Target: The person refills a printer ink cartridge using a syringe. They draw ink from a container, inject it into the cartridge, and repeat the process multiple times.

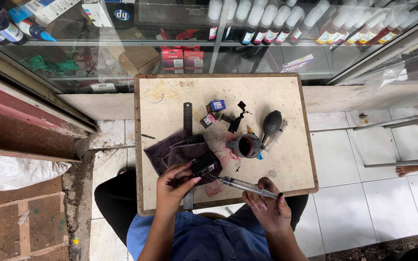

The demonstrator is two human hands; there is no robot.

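My left hand (175,182) grips a black ink cartridge (204,164) over a dark purple cloth (175,151) on the small stained table (286,96). In my right hand (267,203) is a clear syringe (243,185), its needle tip pointing left toward the cartridge and close to it. Farther back on the table lie a blue-topped cartridge (216,105), another small cartridge (208,120), a black rubber blower bulb (271,122) and a dark stained cup (246,145).
A metal ruler (187,118) runs front to back along the table's left part. Behind the table stands a glass display case (218,58) holding ink bottles (267,21) and boxes. White floor tiles (364,183) lie to the right, with a metal stool frame (397,121) and someone's foot (414,169).
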